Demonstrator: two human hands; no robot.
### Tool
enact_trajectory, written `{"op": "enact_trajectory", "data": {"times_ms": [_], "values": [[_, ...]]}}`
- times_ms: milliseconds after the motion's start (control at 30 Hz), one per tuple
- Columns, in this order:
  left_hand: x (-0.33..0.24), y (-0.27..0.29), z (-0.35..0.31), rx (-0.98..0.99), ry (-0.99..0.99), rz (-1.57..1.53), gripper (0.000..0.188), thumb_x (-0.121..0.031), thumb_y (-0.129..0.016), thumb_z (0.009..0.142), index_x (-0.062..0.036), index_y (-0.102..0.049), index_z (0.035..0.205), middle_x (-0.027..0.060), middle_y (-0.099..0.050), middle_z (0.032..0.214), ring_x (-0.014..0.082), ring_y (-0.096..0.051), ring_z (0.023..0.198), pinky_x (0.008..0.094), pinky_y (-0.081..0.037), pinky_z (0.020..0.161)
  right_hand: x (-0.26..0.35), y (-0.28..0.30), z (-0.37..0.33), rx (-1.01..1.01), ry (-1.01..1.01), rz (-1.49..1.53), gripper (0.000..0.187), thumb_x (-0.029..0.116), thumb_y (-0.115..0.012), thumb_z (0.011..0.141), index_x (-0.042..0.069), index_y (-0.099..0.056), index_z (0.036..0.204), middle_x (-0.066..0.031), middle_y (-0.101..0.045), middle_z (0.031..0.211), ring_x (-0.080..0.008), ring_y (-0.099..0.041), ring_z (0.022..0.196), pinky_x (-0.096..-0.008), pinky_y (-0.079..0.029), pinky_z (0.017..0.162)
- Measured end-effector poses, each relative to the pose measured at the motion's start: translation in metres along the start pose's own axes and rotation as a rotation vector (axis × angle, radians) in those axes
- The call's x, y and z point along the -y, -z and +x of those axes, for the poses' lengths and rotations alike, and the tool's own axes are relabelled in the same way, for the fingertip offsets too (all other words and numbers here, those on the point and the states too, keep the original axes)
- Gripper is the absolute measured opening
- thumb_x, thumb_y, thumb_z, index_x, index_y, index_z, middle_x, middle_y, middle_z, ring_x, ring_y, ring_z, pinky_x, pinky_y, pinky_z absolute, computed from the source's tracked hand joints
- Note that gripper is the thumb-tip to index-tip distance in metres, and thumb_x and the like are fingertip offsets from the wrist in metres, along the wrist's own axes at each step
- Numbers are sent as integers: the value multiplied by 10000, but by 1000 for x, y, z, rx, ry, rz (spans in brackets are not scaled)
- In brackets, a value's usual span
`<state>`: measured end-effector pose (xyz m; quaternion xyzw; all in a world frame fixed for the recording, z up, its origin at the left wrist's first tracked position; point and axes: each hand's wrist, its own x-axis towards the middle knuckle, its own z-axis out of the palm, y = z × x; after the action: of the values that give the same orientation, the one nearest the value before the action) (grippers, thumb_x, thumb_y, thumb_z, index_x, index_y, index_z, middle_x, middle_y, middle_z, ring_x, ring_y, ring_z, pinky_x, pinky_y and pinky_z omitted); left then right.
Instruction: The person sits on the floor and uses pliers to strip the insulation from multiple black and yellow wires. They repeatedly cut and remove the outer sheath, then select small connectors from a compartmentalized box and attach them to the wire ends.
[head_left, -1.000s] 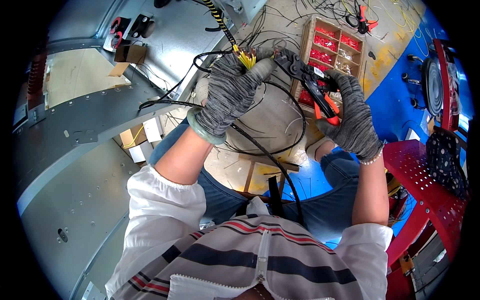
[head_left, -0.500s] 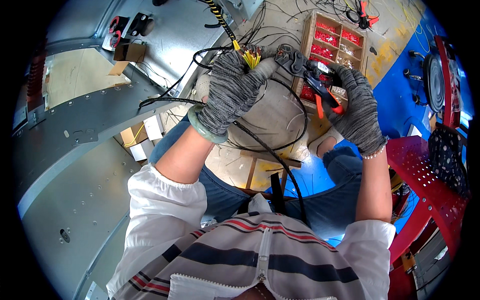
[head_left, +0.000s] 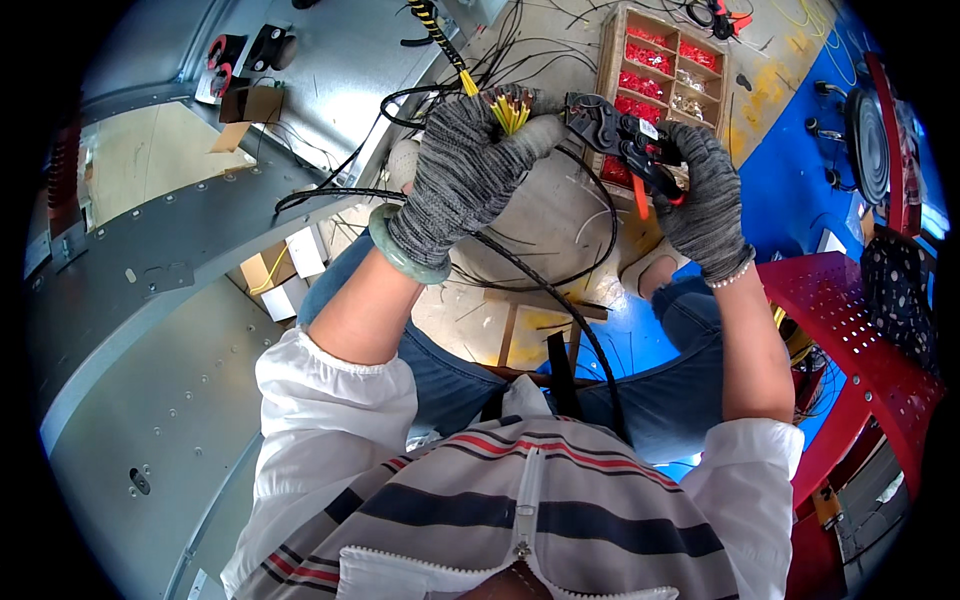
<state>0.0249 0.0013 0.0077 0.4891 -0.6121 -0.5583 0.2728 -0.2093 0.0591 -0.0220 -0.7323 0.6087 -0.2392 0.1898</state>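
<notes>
Grey knit gloves cover both hands, so the fingers themselves stay unseen. The left hand (head_left: 462,175) hides where the yellow wires (head_left: 508,110) join below its grip. The right hand (head_left: 700,190) covers most of the crimping tool (head_left: 625,145) handles. The parts in the wooden compartment box (head_left: 665,60) are too small to tell apart. The black cable (head_left: 590,350) vanishes behind the striped top (head_left: 520,510).

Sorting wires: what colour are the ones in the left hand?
Yellow wires, head view.

The left hand (head_left: 462,175) grips a wire bundle (head_left: 508,108) just left of the crimping tool (head_left: 625,145) in the right hand (head_left: 705,195). Behind both, a compartmented tray (head_left: 660,60) lies on the floor (head_left: 560,215); a metal panel (head_left: 170,250) stretches left, a perforated stool (head_left: 850,320) stands right.
</notes>
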Motion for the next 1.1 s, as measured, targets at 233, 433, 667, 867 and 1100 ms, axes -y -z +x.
{"op": "enact_trajectory", "data": {"times_ms": [233, 433, 667, 867, 1100], "values": [[3, 4, 3, -27, 65, 67, 219, -124, -583, 798, -22, -597, 991, 49, -612, 813, 102, -565, 717, 223, -455, 669, 15, -10, -13, 259, -187, 241, 501, 1, -633, 615, 12, -489, 1095, -147, -569, 936, -266, -568, 873, -307, -450, 786], [16, 3, 5, -52, -15, 103, 219, -139, -578, 810, -20, -604, 993, 41, -615, 816, 94, -558, 730, 217, -445, 668, 14, -14, -13, 307, -190, 102, 653, -19, -653, 615, 20, -391, 1212, -172, -483, 1100, -279, -490, 1031, -337, -405, 890], [16, 1, 6, -12, -14, 148, 222, -134, -576, 816, -23, -604, 1006, 34, -618, 812, 89, -555, 733, 214, -435, 688, 9, -5, -4, 221, -57, 50, 590, 138, -670, 642, 20, -429, 1167, -182, -495, 1035, -310, -497, 980, -352, -399, 898], [17, -3, 5, -30, -10, 90, 221, -147, -585, 811, -18, -611, 988, 40, -620, 790, 89, -555, 719, 211, -431, 682, -3, -10, -10, 186, -95, 31, 558, 83, -670, 642, 52, -453, 1156, -165, -506, 1043, -297, -504, 983, -347, -407, 889], [17, 2, 7, -21, 45, 93, 210, -153, -589, 808, -28, -621, 973, 31, -618, 766, 87, -550, 712, 216, -427, 679, 11, -10, -13, 335, -254, 257, 511, 62, -639, 638, 43, -477, 1122, -155, -567, 944, -272, -570, 880, -342, -463, 810]]}}
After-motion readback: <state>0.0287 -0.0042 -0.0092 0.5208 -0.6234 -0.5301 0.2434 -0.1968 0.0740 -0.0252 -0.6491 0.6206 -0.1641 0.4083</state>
